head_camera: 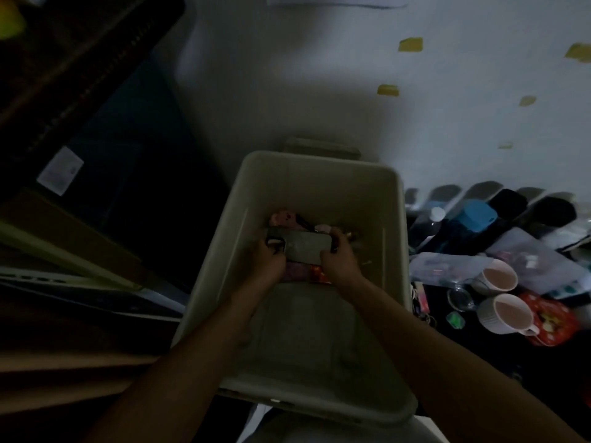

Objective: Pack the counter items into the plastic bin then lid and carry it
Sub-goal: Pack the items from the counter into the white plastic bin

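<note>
Dim room, pale wall [319, 75] beyond the grip. Both hands low inside plastic bin [319, 161]. Grip: left hand [270, 260] curled round one end of dark flat slab [300, 247]; right hand [339, 260] curled round opposite end, fingers wrapped over far edge. Slab held roughly level between both. Just beyond the grip: pink item [283, 219]. Beneath the grip, on bin floor: red packet [319, 276]. Right of the grip, outside bin: two mugs [499, 278], blue-lidded container [479, 215].
</note>
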{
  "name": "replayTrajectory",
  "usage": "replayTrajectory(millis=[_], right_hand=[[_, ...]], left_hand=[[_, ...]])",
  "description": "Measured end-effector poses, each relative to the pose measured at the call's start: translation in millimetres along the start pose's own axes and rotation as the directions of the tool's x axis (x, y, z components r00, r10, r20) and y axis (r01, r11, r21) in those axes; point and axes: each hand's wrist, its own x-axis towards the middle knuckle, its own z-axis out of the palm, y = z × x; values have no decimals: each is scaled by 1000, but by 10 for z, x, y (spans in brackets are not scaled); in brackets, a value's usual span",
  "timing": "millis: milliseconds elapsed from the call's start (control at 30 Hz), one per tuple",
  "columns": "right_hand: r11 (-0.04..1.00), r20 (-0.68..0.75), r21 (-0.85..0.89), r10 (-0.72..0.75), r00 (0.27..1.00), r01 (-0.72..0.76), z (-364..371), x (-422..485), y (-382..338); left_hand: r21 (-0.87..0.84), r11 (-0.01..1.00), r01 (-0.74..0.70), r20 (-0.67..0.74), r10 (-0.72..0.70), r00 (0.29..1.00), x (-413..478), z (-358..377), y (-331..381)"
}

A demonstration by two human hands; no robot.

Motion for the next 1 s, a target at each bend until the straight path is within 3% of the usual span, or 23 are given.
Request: replayTrajectory(millis=[100,233,500,567,833,1000], right_hand=[[998,20,-54,43,999,-42,69,53,75],[993,44,-41,108,993,-107,103,100,64],[996,67,-67,54,996,-50,389,483,655],[991,73,-120,73,995,-64,394,351,427],[919,97,-358,213,972,-166,481,402,613],[923,113,-356,196,974,-144,512,426,650]], left_hand=[[192,980,40,29,-47,998,50,41,-66],[173,981,85,103,-104,989,158,149,-236],[201,975,100,214,-143,966,345,299,-516],[229,970,80,240,-136,961,373,301,-592],[163,962,219,308,-261,915,508,382,-776],[-31,988,152,214,-142,966,534,388,-755]])
